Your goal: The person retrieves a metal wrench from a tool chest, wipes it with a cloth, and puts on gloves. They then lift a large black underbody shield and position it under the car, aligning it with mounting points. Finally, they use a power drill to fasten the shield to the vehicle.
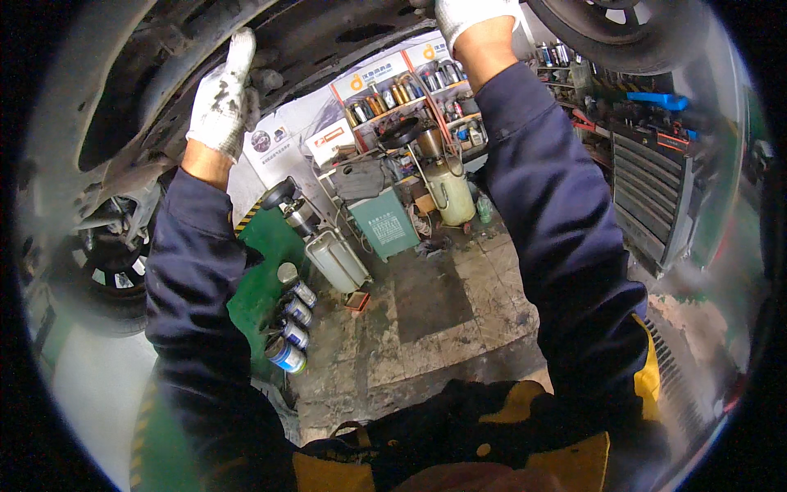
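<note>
Overhead, underbody (328,39): a dark, grimy vehicle underside, spanning the top of the head view.
Left hand (220,107): in a stained white glove, one finger stretched upward, against or just beside the underbody's left part; I cannot tell whether its grip closes on anything.
Right hand (475,15): white-gloved, raised to the underbody's right end, cut off by the view's top edge; grip cannot be told.
Right wheel (584,37): beside the underbody's right end.
Tool cabinet (652,193): grey drawers, below the underbody's right end.
Green box (384,223): below the underbody's middle.
Cans (293,333): in a row, below the underbody's left part.
</note>
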The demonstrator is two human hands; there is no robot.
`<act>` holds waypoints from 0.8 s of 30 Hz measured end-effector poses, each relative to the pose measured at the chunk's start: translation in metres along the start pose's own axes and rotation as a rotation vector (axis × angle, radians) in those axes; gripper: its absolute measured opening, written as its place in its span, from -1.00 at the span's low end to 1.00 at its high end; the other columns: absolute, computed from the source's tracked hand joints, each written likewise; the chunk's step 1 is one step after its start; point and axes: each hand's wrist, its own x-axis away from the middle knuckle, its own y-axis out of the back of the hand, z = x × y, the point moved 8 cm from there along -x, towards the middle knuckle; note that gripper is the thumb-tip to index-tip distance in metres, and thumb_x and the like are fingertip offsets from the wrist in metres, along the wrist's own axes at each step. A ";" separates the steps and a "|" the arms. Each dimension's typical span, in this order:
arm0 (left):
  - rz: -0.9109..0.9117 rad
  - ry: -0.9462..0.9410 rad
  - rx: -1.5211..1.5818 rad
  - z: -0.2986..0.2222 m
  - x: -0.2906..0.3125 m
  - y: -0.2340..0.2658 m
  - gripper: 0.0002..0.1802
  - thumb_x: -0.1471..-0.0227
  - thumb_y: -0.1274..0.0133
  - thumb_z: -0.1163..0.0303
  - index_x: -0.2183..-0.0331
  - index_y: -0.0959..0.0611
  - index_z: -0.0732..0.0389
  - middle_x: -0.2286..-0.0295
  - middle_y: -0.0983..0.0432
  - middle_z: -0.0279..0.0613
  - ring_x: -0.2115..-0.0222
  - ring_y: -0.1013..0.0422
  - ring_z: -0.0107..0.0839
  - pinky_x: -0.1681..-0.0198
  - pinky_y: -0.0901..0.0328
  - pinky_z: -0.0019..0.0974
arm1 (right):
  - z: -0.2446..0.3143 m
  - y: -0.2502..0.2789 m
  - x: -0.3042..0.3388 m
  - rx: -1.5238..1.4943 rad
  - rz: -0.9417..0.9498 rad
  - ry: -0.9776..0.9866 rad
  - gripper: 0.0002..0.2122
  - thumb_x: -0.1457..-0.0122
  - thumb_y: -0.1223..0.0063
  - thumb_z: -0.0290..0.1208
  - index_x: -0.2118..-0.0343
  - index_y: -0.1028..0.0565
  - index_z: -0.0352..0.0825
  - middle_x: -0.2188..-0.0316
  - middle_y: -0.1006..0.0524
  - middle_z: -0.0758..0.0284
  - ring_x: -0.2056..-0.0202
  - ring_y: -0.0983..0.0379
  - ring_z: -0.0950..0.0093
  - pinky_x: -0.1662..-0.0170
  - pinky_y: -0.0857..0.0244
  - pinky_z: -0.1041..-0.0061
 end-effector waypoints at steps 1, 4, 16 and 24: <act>0.007 -0.008 0.006 0.000 0.000 -0.001 -0.22 -0.16 -0.02 -0.38 0.14 -0.72 0.23 0.47 -0.61 -0.29 0.72 -0.20 -0.66 0.67 -0.06 -0.54 | -0.003 0.001 -0.002 -0.011 0.020 -0.015 -0.82 -0.27 -0.21 -0.44 0.19 -0.59 -0.47 0.50 -0.64 0.22 0.54 -0.57 0.45 0.45 -0.44 0.46; -0.008 0.003 -0.008 0.001 0.000 0.000 -0.24 -0.17 -0.02 -0.37 0.17 -0.73 0.22 0.47 -0.62 -0.29 0.72 -0.20 -0.67 0.66 -0.06 -0.55 | -0.018 0.004 -0.012 -0.109 0.137 -0.079 -0.82 -0.30 -0.17 -0.38 0.19 -0.58 -0.42 0.47 -0.61 0.27 0.54 -0.53 0.45 0.46 -0.42 0.43; -0.013 -0.021 -0.037 0.005 -0.005 0.004 -0.18 -0.18 0.02 -0.39 0.11 -0.72 0.25 0.44 -0.65 -0.27 0.72 -0.17 -0.67 0.65 -0.06 -0.53 | -0.021 0.000 -0.011 0.002 0.126 -0.029 -0.77 -0.36 -0.08 -0.30 0.16 -0.54 -0.40 0.43 -0.66 0.21 0.56 -0.56 0.39 0.46 -0.43 0.41; -0.031 0.008 -0.006 0.010 -0.004 0.004 -0.18 -0.16 -0.01 -0.39 0.14 -0.72 0.27 0.44 -0.65 -0.24 0.69 -0.22 -0.66 0.64 -0.11 -0.54 | -0.012 -0.004 -0.015 0.058 0.033 0.180 -0.87 -0.27 -0.15 -0.39 0.36 -0.62 -0.32 0.56 -0.56 0.40 0.56 -0.42 0.54 0.45 -0.29 0.47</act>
